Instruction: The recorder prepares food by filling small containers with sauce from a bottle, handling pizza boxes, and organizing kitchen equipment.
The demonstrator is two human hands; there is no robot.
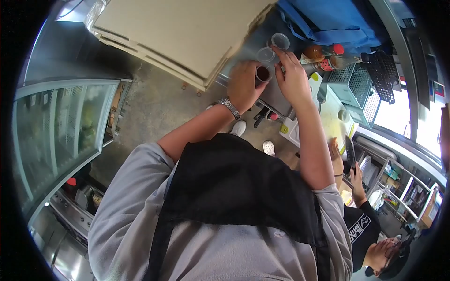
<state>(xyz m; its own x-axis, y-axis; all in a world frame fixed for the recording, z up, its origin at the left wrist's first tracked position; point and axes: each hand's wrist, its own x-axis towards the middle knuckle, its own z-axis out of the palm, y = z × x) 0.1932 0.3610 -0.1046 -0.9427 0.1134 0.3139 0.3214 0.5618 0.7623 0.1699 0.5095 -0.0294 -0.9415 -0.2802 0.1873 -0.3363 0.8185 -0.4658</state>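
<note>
A small clear plastic cup [263, 74] with dark liquid in it is held in my left hand [243, 82], thumb and fingers around its side. The cup's mouth faces up. Just beyond it is a clear round plastic lid [266, 54]. A second clear round lid [280, 41] lies farther off, seemingly on another small cup. My right hand [292, 72] reaches over the steel counter [277, 92], its fingertips at the edge of this farther lid. Whether those fingers grip the lid or only touch it cannot be made out.
Large stacked cardboard boxes [175, 31] stand at the upper left. Right of my hands are sauce bottles [313, 54], a blue bag [337, 21], plastic baskets [355, 84] and a cutting board [334, 116]. At lower right, a co-worker [362, 217] holds a knife [350, 151].
</note>
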